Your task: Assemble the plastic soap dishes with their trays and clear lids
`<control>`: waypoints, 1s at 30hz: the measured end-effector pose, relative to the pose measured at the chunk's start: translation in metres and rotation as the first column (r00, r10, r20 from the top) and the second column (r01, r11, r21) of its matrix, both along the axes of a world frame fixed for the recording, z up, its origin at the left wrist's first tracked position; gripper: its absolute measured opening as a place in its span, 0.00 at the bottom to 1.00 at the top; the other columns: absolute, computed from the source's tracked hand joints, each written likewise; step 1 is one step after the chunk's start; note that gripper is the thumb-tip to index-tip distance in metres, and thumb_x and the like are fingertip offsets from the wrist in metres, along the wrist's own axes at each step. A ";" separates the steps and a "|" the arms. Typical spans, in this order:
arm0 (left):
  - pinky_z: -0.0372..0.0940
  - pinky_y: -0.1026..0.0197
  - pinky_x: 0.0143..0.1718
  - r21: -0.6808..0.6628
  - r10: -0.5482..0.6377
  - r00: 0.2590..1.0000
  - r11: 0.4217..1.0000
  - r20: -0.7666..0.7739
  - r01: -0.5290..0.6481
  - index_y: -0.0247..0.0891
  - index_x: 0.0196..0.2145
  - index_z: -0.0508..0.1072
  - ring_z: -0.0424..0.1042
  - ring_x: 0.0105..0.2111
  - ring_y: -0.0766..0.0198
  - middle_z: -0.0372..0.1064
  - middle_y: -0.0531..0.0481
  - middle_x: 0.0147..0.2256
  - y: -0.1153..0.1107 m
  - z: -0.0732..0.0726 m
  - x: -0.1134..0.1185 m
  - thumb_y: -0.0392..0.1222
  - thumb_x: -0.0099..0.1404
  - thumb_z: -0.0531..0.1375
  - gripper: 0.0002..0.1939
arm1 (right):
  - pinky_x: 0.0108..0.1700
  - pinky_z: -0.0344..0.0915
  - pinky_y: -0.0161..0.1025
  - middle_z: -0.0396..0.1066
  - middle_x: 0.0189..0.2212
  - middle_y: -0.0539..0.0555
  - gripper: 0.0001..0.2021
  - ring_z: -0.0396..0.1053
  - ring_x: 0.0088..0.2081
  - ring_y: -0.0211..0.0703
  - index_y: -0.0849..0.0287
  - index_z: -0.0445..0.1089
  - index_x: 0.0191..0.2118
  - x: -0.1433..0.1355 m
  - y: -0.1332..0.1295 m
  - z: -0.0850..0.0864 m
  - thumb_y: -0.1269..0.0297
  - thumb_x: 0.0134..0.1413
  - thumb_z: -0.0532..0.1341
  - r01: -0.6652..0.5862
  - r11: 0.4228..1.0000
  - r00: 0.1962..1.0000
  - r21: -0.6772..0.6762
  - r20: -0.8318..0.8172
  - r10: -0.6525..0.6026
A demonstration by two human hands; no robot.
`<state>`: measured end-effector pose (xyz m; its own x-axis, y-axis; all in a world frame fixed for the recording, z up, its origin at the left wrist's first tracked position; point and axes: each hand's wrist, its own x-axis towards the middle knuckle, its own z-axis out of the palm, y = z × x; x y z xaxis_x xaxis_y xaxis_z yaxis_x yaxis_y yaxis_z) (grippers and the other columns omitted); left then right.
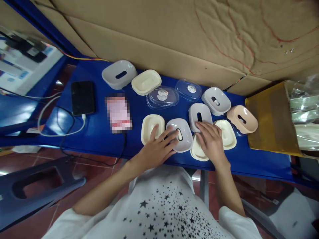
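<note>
Dullish light, soft shadows. Glare at left of counter point(266, 164) and on plastic bags point(306, 134). Edges stretched, blurry; pink item point(118, 113) pixelated.

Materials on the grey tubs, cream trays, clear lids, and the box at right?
Grey tubs: likely moulded plastic, smooth, some gloss; rounded edges, soft highlights.
Cream trays: probably plastic too, opaque, soft sheen; rounded moulded rims.
Clear lids: apparently thin glossy plastic; see-through with bright reflections.
Box: probably cardboard, with shiny brown banding that looks like tape.
</note>
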<state>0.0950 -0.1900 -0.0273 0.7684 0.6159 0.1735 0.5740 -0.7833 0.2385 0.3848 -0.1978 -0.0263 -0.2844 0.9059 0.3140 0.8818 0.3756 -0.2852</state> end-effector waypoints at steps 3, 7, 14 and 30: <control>0.28 0.22 0.78 -0.018 -0.042 0.999 0.999 0.020 0.043 0.41 0.63 0.73 0.57 0.75 0.39 0.65 0.40 0.72 0.007 -0.001 0.001 0.53 0.80 0.61 0.21 | 0.70 0.59 0.59 0.76 0.64 0.61 0.22 0.71 0.66 0.58 0.54 0.67 0.71 -0.007 -0.002 0.001 0.60 0.78 0.57 0.023 0.999 1.000 -0.031 0.003 -0.023; 0.33 0.21 0.77 -0.024 -0.066 0.998 0.997 0.006 0.067 0.43 0.66 0.72 0.61 0.73 0.38 0.68 0.37 0.69 0.014 0.000 0.004 0.59 0.75 0.65 0.28 | 0.72 0.57 0.60 0.72 0.67 0.62 0.24 0.68 0.69 0.59 0.52 0.64 0.74 -0.014 -0.004 0.005 0.58 0.79 0.55 0.049 0.998 0.998 -0.043 -0.026 -0.050; 0.34 0.21 0.77 -0.024 -0.067 0.998 0.997 -0.007 0.067 0.44 0.65 0.73 0.63 0.71 0.38 0.68 0.35 0.66 0.018 0.001 0.011 0.62 0.75 0.64 0.29 | 0.76 0.49 0.64 0.68 0.71 0.59 0.21 0.64 0.72 0.58 0.49 0.68 0.70 -0.027 -0.008 0.004 0.58 0.77 0.59 0.035 0.999 0.998 -0.022 0.047 -0.034; 0.44 0.27 0.78 -0.066 -0.065 0.995 0.995 0.079 0.071 0.43 0.65 0.71 0.61 0.74 0.41 0.62 0.35 0.73 0.030 0.017 -0.017 0.51 0.78 0.63 0.23 | 0.75 0.50 0.60 0.79 0.62 0.56 0.21 0.73 0.66 0.54 0.51 0.68 0.70 -0.010 -0.016 0.001 0.67 0.76 0.60 0.098 0.991 0.992 0.091 0.071 -0.104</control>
